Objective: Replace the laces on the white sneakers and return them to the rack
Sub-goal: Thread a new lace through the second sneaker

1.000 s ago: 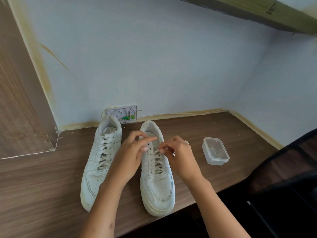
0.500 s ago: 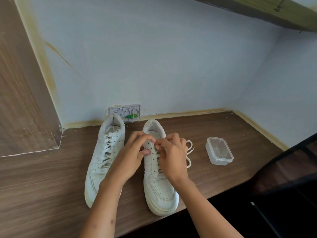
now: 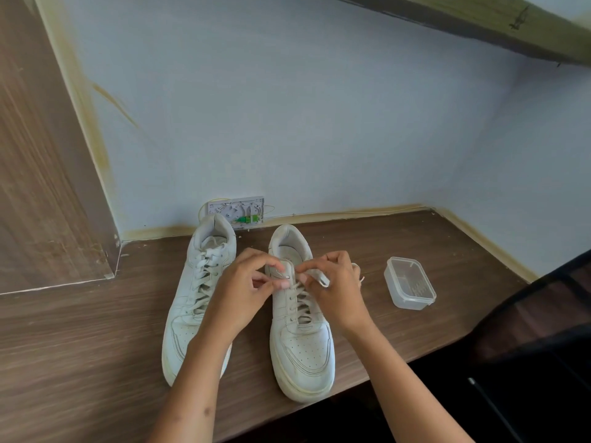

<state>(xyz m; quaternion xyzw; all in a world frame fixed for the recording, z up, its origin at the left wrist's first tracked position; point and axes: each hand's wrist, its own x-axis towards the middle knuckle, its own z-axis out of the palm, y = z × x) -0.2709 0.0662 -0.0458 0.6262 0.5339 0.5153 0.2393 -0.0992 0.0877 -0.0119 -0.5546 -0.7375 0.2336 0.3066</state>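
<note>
left hand: fingers curled, pinching lace tip at top eyelets | right hand: pinching the flat white cotton lace | right white leather sneaker on brown wood-grain tabletop, beside laced left white leather sneaker | handling: lace soft, limp, light; probably best gripped at its stiff tip | shoe firm, steady

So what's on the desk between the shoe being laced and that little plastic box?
In the head view, mostly bare desk; a loose bit of lace trails off the right shoe toward the plastic box, beside the right hand.
</note>
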